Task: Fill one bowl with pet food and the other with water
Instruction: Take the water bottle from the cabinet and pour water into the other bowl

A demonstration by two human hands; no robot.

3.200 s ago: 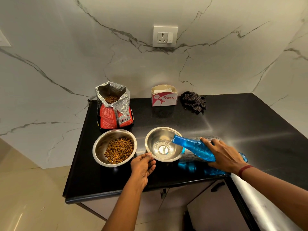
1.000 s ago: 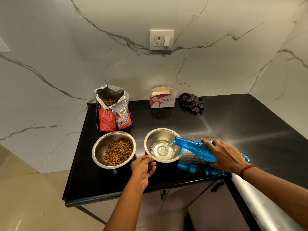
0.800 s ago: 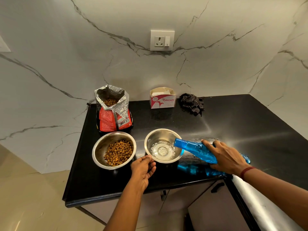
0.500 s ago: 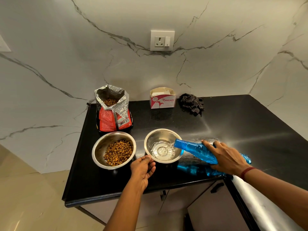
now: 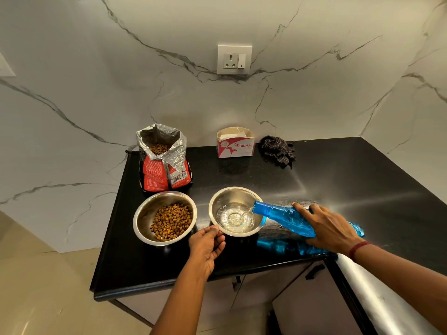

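Two steel bowls stand side by side on the black counter. The left bowl holds brown kibble. The right bowl has clear water in its bottom. My right hand grips a blue plastic bottle, tipped almost flat, its open neck over the right bowl's rim with a thin stream of water running in. My left hand holds the right bowl's near rim with thumb and fingers.
An open red and silver pet food bag stands behind the left bowl. A small Origami carton and a crumpled dark checked cloth sit by the marble wall. The counter's front edge runs just below my hands.
The water in the right bowl has risen while the bottle keeps pouring. Both hands have stayed where they were.
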